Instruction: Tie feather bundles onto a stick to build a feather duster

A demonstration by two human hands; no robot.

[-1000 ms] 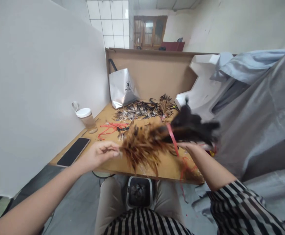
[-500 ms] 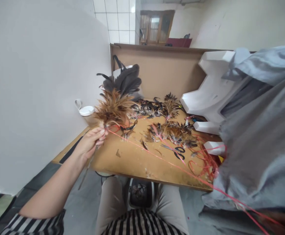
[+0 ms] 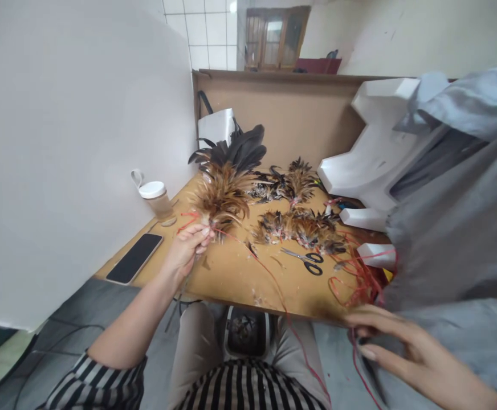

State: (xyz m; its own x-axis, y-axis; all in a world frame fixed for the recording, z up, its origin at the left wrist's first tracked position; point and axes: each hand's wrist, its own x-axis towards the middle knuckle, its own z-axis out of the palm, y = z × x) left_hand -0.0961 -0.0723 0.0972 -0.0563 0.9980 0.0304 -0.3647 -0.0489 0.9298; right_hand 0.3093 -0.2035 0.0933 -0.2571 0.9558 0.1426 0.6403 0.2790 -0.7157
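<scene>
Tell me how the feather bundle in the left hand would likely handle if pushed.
The feather bundle probably weighs little: the left hand holds it up by its base alone. Its tips fan out and curl, so they would likely bend, not slide. The red string trailing from it might snag.

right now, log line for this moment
left hand: shut on feather bundle | right hand: open, at grey cloth | red string: hangs from bundle
</scene>
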